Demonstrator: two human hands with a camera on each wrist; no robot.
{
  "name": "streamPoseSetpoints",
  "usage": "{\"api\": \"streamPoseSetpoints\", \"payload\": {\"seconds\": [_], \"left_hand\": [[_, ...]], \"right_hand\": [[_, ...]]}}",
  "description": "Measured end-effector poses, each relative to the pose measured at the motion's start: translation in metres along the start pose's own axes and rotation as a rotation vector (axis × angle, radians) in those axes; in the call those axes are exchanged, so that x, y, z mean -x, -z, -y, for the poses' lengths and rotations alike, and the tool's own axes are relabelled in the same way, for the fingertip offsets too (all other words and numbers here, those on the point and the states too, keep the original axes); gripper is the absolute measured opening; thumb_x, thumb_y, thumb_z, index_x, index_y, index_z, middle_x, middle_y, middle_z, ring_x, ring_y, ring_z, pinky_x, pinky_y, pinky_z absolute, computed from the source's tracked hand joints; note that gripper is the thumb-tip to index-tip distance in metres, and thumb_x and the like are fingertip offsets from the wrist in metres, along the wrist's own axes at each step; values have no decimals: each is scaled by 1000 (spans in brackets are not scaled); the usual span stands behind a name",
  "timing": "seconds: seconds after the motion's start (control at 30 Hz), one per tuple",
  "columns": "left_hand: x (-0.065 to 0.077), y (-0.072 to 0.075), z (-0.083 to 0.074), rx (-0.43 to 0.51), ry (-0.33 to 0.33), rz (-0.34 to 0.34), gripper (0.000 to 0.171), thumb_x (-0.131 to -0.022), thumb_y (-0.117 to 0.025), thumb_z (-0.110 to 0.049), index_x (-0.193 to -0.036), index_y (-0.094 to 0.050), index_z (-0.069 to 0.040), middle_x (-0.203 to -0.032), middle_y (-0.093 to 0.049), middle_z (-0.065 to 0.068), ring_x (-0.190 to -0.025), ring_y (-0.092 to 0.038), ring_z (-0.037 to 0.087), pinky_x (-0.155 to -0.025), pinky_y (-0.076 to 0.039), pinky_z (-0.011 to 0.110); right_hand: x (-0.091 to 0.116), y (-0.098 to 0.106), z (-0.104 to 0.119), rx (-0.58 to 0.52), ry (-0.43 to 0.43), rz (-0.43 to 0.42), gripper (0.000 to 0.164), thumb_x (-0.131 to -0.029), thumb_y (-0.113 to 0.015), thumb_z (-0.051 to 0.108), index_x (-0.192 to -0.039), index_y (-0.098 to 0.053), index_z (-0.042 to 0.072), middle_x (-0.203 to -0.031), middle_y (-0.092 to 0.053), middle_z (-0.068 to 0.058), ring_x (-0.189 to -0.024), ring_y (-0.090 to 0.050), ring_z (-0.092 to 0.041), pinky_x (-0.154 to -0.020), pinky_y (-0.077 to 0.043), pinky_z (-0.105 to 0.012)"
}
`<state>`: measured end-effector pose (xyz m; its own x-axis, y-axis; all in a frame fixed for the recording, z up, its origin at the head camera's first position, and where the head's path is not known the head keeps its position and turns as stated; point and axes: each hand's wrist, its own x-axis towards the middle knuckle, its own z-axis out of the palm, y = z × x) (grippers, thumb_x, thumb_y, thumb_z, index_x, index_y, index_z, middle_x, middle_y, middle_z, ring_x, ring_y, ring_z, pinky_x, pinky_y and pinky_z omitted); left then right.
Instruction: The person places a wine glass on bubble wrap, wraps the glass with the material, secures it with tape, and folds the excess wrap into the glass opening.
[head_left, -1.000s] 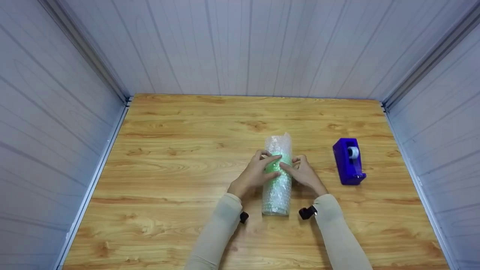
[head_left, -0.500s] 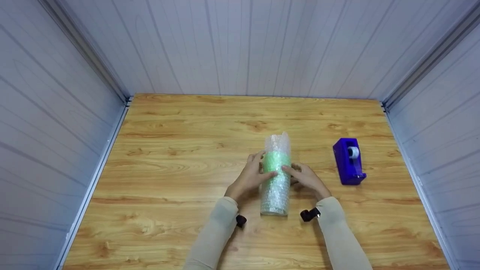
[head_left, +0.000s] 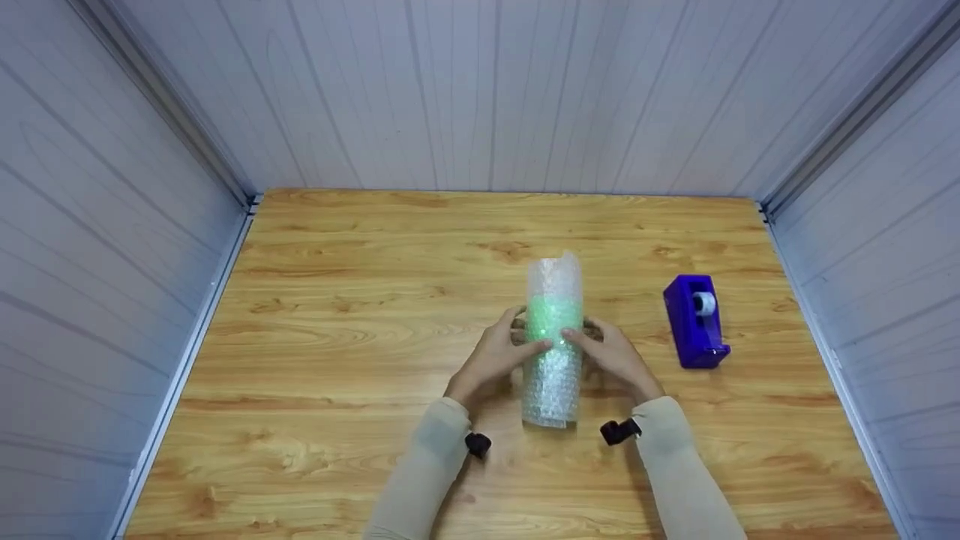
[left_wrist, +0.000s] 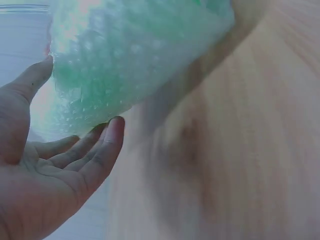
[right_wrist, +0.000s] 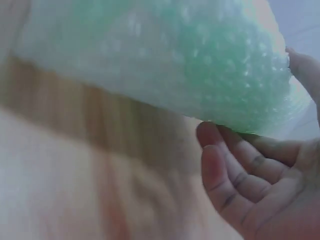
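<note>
A roll of clear bubble wrap (head_left: 555, 375) with a green item showing through it lies lengthwise between my two hands. From the left side my left hand (head_left: 495, 349) grips it, thumb on top and fingertips under its edge. My right hand (head_left: 611, 352) does the same from the right. The left wrist view shows the bubble wrap (left_wrist: 125, 55) raised over the table, a shadow beneath it. In the right wrist view the fingers (right_wrist: 215, 170) curl under the lower side of the wrap (right_wrist: 220, 65). What is inside the wrap is mostly hidden.
A blue tape dispenser (head_left: 694, 322) with a small white roll of tape stands to the right on the wood-grain table (head_left: 337, 300). White panel walls (head_left: 450, 97) close in the back and both sides.
The left fingers have come off the top of the roll to its left side. Both hands now hold the roll by its sides, and it has lifted and shifted slightly away from me.
</note>
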<state>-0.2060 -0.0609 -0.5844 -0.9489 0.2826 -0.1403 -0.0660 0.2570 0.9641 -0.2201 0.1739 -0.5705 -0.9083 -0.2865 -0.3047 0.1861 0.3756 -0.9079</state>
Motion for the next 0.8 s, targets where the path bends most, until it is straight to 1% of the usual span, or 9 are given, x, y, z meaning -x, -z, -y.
{"api": "streamPoseSetpoints", "payload": {"seconds": [0.1, 0.23, 0.33, 0.4, 0.47, 0.6, 0.73, 0.8], "left_hand": [[1, 2, -11, -16, -87, -31, 95, -86, -77, -49, -157, -29, -9, -141, -52, 10, -120, -57, 22, -92, -52, 36], [5, 4, -21, -23, -199, -37, 95, -87, -77, -44, -159, -25, -10, -149, -44, 7, -126, -52, 20, -95, -51, 32], [8, 3, -26, -53, -262, -36, 96, -87, -77, -44, -160, -22, -12, -153, -39, 2, -132, -46, 16, -99, -48, 32], [9, 3, -28, -79, -299, -46, 96, -87, -77, -45, -160, -22, -13, -154, -37, 0, -134, -43, 15, -101, -46, 33], [10, 2, -29, -90, -332, -63, 95, -87, -77, -46, -159, -24, -14, -152, -39, -1, -134, -42, 15, -102, -46, 36], [10, 0, -29, -69, -395, -97, 90, -87, -78, -41, -157, -28, -16, -149, -42, -2, -132, -44, 15, -101, -47, 39], [10, -1, -30, -66, -455, -108, 88, -87, -80, -35, -156, -29, -18, -148, -43, -1, -132, -44, 16, -101, -47, 35], [10, -1, -29, -76, -479, -108, 88, -87, -80, -34, -157, -28, -18, -148, -42, 0, -133, -44, 16, -101, -47, 34]], "right_hand": [[7, 1, 11, -2, 54, -45, 74, -91, -69, 53, -148, -45, 11, -127, -59, -15, -110, -59, -30, -91, -51, -51], [15, 1, 20, -30, 128, -73, 77, -93, -71, 45, -153, -37, 12, -135, -53, -15, -117, -55, -30, -95, -48, -48], [19, 1, 21, -57, 194, -99, 81, -93, -73, 37, -156, -31, 11, -139, -50, -15, -121, -53, -31, -98, -46, -48], [20, 0, 20, -58, 246, -123, 81, -92, -75, 33, -156, -32, 11, -140, -49, -14, -123, -51, -32, -100, -44, -49], [21, -1, 18, -53, 302, -148, 79, -90, -78, 28, -154, -35, 11, -141, -49, -13, -124, -51, -34, -102, -42, -50], [24, -3, 16, -44, 404, -174, 75, -88, -79, 15, -151, -40, 10, -143, -49, -11, -125, -51, -34, -105, -40, -49], [26, -6, 16, -59, 464, -192, 75, -87, -79, 4, -151, -40, 8, -142, -50, -12, -128, -48, -33, -106, -38, -50], [30, -7, 21, -60, 483, -191, 75, -87, -78, 1, -151, -39, 5, -142, -50, -13, -130, -46, -34, -107, -38, -51]]}}
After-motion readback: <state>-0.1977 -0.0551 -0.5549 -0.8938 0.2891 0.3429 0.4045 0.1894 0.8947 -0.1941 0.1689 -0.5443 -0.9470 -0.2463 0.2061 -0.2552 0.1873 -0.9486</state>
